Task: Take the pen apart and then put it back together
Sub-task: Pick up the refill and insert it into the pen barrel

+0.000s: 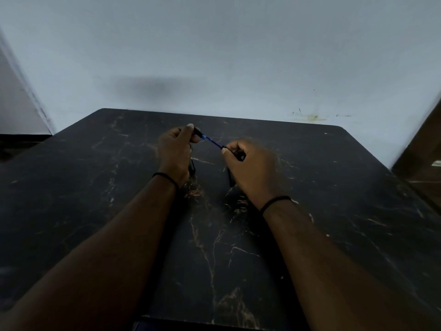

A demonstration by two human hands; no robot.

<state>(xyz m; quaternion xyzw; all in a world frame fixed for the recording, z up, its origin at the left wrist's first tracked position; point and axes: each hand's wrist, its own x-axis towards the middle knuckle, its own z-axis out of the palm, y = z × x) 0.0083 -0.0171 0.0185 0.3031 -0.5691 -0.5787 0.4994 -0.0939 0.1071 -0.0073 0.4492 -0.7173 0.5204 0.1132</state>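
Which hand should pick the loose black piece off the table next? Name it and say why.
Probably the right hand: the black piece lies just beside it. Both hands grip the pen: the left hand pinches the black end, and the blue refill spans between them.

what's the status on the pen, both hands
Left hand grips a black pen piece. Right hand pinches the other end. Blue refill exposed between them. Nothing in the way above the black table.

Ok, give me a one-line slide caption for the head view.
Both hands, left hand and right hand, hold a pen part each above the dark marble table, the blue refill bridging them.
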